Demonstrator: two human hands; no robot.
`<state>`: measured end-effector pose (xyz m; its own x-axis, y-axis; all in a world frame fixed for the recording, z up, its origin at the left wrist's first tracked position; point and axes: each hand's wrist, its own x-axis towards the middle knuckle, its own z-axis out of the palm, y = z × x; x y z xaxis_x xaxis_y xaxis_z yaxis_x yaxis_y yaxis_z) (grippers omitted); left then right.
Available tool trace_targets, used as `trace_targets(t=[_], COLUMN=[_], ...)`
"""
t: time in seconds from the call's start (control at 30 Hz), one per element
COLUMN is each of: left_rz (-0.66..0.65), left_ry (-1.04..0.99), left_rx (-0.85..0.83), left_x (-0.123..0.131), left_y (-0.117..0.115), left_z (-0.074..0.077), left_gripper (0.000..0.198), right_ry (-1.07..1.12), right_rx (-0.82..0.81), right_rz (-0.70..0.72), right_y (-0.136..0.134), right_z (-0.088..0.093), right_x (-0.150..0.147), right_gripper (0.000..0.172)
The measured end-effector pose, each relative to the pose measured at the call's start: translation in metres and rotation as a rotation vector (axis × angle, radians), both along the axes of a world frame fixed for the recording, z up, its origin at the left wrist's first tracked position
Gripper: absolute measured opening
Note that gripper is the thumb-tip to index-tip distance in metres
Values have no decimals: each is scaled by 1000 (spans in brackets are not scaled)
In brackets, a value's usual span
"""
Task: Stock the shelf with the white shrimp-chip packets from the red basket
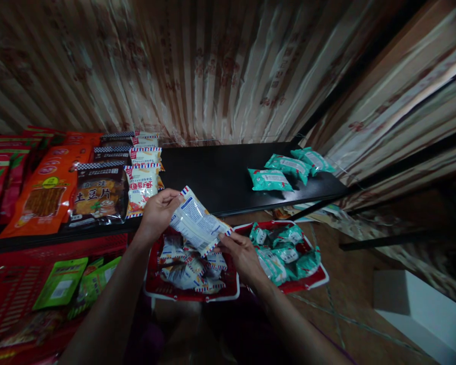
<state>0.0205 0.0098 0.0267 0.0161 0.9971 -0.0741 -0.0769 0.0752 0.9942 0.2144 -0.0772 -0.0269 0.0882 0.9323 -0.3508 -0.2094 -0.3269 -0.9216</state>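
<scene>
A white snack bag (198, 223) with striped ends and its printed back facing me is stretched between both hands. My left hand (160, 212) pinches its upper left end, close to the shelf edge. At the lower right end, my right hand (240, 253) grips a corner. Below the bag stands a red basket (152, 289) with a white rim, holding several similar white snack bags (188, 272). Just left of my left hand, more white bags (140, 187) stand in a row on the black shelf (209, 175).
Teal packets (271, 180) lie on the shelf's right part; a second red basket (323, 279) holds several more. Brown potato-chip bags (99, 195) and orange bags (47, 197) fill the left. Green packets (61, 284) sit lower left. A white box (414, 309) stands on the floor.
</scene>
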Motion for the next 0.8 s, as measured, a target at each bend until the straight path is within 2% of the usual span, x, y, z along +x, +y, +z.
trace_targets(t=[0.5, 0.67, 0.8], left_rz=[-44, -79, -79], left_ry=[-47, -31, -34], left_rx=[-76, -79, -78], left_x=[14, 15, 15], left_y=[-3, -3, -2], left_z=[-3, -5, -8], left_gripper=[38, 37, 37], right_ry=[28, 44, -30], right_rx=[140, 115, 114], right_rz=[-41, -84, -102], right_y=[-9, -9, -9], right_z=[8, 8, 3], right_x=[14, 17, 20], right_gripper=[33, 36, 31])
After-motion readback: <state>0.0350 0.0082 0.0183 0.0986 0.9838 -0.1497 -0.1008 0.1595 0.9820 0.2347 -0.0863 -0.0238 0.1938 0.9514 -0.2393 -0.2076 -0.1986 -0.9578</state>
